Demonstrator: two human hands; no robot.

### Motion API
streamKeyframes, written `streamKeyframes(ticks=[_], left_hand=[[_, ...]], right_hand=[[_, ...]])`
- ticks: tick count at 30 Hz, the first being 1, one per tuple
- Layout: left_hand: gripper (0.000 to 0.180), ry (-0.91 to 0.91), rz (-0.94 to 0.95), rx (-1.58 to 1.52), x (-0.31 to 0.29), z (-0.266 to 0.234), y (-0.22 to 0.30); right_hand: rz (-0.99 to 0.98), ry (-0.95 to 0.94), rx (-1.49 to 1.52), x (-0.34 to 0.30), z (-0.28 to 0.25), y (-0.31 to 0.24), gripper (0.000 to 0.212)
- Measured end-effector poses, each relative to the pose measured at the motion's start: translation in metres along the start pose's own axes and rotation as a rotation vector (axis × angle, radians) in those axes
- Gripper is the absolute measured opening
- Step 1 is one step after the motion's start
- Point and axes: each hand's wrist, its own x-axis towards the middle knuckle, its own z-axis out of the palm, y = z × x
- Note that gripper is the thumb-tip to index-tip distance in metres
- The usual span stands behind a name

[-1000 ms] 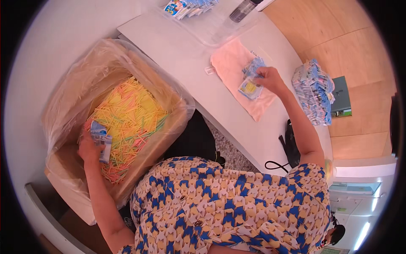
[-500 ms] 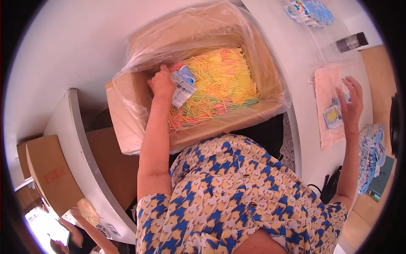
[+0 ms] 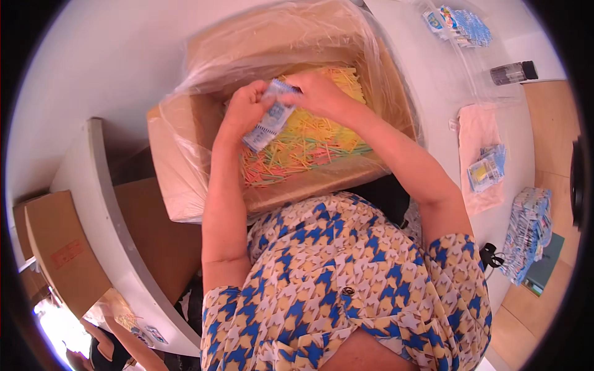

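A: Where do we have the packet now?

B: Over the carton (image 3: 177,167), between our two hands. The blue-and-white packet (image 3: 276,117) slants there, its lower end pointing toward us.

A: And how do we have hold of it?

B: Our left hand (image 3: 244,110) has its grip closed on the packet's side, thumb and fingers bent around the edge. Our right hand (image 3: 317,93) meets the upper end; blur keeps us from telling whether that grip is pinched tight or loosely parted.

A: What do we see beneath?

B: Thin yellow, pink and green sticks (image 3: 309,145), heaped loosely inside the carton, with a clear plastic liner (image 3: 198,86) spilling over its walls.

A: And to our right?

B: The white table (image 3: 439,154), where a pink cloth (image 3: 473,127) carries a few more packets (image 3: 486,173). Farther up we see a dark-capped bottle (image 3: 510,73) and a fanned pile of packets (image 3: 468,28); nearer us, beyond the cloth, a big packed stack of packets (image 3: 527,229).
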Motion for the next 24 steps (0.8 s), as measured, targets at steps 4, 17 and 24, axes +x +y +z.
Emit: streamKeyframes(ticks=[4, 17, 24], left_hand=[[0.014, -0.017, 0.045, -0.098, 0.003, 0.020, 0.010], [0.020, 0.223, 0.080, 0.242, 0.008, 0.031, 0.023], [0.022, 0.194, 0.020, 0.258, 0.005, 0.031, 0.029]], right_hand=[[0.036, 0.000, -0.053, 0.003, -0.032, -0.006, 0.024], [0.290, -0.567, -0.791, -0.073, -0.019, 0.106, 0.019], [0.300, -0.521, -0.695, -0.083, -0.007, 0.120, 0.026]])
